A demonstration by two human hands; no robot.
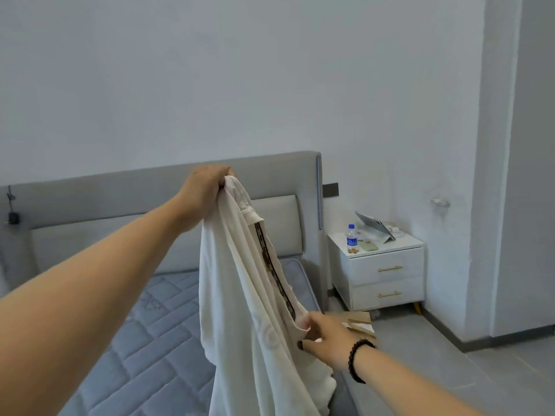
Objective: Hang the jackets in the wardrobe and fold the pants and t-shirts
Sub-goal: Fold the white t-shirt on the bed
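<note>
Both hands hold one cream-white soft cotton garment [240, 295] mid-frame: right hand [322, 334], lower centre, pinches an edge; left hand [207, 190], higher, clenches the top, likely to straighten it above the blue quilted mattress [150, 340].

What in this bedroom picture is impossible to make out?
- Cream garment, head view: its lower end is cut off by the bottom edge, so its type is unclear.
- Left hand: fingertips buried in the bunched cloth.
- Water bottle on the nightstand: label too small to read.
- Wardrobe: outside the frame.
</note>
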